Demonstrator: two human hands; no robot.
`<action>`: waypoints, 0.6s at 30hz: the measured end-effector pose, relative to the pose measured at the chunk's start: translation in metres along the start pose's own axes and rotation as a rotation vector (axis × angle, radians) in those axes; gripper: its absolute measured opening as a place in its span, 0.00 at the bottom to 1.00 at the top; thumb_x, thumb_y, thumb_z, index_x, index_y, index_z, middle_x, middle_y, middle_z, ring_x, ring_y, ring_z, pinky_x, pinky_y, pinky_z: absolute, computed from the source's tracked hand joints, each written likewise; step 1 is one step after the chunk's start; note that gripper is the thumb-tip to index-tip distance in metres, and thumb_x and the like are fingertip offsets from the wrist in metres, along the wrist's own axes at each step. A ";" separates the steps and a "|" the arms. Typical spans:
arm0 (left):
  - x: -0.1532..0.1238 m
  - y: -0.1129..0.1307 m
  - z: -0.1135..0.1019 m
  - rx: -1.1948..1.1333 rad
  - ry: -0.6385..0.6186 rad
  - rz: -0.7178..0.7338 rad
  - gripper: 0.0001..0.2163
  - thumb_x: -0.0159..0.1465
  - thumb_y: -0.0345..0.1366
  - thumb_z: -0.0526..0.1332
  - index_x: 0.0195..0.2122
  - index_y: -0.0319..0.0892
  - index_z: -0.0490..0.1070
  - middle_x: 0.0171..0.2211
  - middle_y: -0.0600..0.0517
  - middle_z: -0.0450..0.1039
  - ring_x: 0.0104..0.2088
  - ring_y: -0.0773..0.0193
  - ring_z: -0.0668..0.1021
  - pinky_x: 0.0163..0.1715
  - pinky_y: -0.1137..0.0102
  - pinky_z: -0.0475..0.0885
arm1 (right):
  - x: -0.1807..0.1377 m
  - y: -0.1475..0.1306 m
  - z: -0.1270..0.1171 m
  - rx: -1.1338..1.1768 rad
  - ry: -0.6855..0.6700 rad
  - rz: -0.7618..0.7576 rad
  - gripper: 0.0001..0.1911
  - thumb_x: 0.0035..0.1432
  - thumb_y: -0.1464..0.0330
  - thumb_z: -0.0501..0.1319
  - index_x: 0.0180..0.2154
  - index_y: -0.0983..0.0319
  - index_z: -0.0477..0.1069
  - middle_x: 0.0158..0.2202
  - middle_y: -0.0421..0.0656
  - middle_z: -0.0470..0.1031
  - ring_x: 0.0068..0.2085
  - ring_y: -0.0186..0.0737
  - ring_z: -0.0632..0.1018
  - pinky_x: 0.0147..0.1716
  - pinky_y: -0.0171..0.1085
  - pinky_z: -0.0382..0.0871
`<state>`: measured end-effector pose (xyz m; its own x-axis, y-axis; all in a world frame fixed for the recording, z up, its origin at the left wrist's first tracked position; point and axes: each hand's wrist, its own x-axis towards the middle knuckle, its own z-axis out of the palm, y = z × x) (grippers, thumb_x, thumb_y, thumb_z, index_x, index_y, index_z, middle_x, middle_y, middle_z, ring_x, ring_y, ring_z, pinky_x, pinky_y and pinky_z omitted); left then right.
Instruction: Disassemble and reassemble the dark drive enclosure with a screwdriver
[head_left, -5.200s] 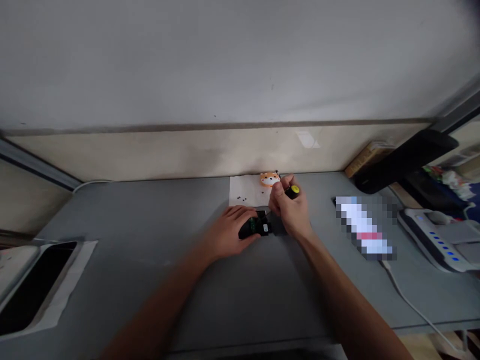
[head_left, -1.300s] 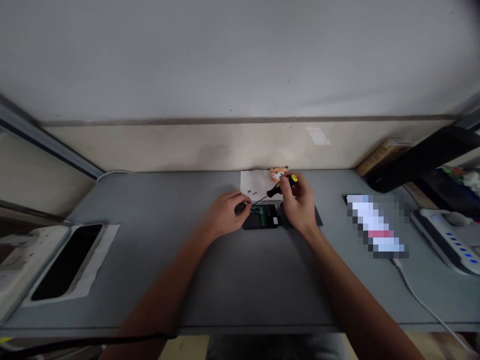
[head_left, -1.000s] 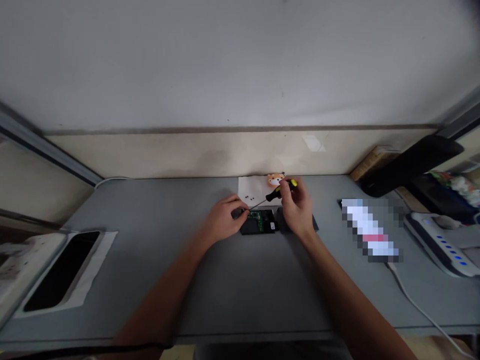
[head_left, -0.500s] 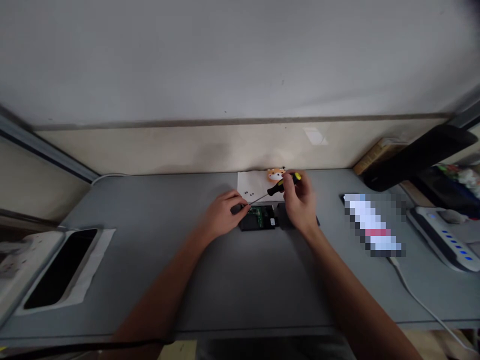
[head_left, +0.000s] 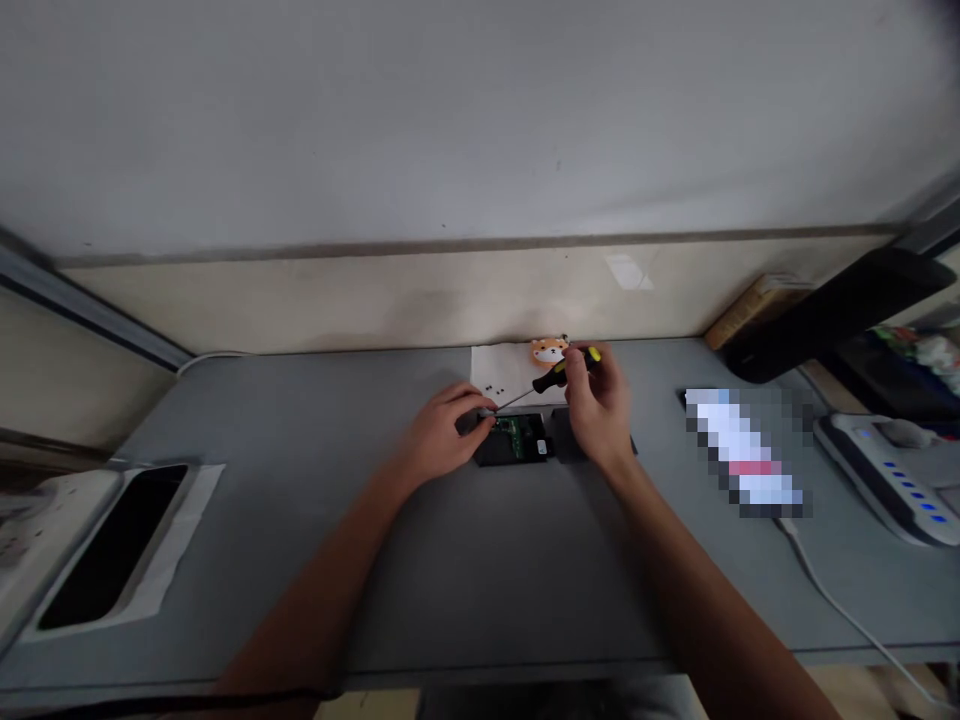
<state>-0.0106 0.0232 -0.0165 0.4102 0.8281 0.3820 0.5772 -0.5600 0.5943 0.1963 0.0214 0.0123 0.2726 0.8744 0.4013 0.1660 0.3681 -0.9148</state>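
A small black case (head_left: pixel 517 442) lies open on the grey desk (head_left: pixel 480 570) with a green circuit board showing inside. My left hand (head_left: pixel 442 432) rests at the case's left end, fingers curled against it. My right hand (head_left: pixel 596 405) grips a screwdriver (head_left: pixel 559 372) with a black and yellow handle; its thin shaft slants down left to the case's left corner by my left fingertips. Behind the case lies a white paper sheet (head_left: pixel 506 370) with several tiny black screws on it.
An orange animal-shaped figure (head_left: pixel 549 351) sits at the paper's back edge. A blurred-out item (head_left: pixel 742 450) with a white cable lies to the right, then a power strip (head_left: pixel 885 475) with blue lights. A white tray with a dark recess (head_left: pixel 112 545) stands at the left.
Earlier my right hand held the screwdriver upright over the case, which my left hand covered. The board now shows and the shaft slants to the left corner. Over the last second, hardly any motion.
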 end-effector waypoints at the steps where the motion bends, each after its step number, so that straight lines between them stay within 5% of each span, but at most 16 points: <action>1: 0.000 0.000 0.001 -0.009 0.005 0.001 0.05 0.67 0.34 0.60 0.39 0.45 0.76 0.40 0.50 0.76 0.43 0.60 0.79 0.49 0.63 0.76 | 0.000 0.000 0.000 0.002 0.001 -0.001 0.17 0.64 0.51 0.59 0.37 0.58 0.69 0.27 0.36 0.68 0.23 0.29 0.64 0.21 0.32 0.59; 18: 0.000 0.000 0.001 0.049 0.012 0.011 0.05 0.67 0.33 0.61 0.38 0.46 0.77 0.38 0.51 0.77 0.41 0.60 0.79 0.47 0.63 0.76 | 0.000 0.001 -0.001 -0.011 -0.001 -0.030 0.18 0.64 0.50 0.59 0.37 0.58 0.69 0.26 0.36 0.67 0.23 0.30 0.64 0.20 0.32 0.59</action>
<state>-0.0098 0.0229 -0.0167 0.4080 0.8220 0.3973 0.6067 -0.5693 0.5548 0.1973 0.0213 0.0109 0.2666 0.8635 0.4282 0.1846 0.3903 -0.9020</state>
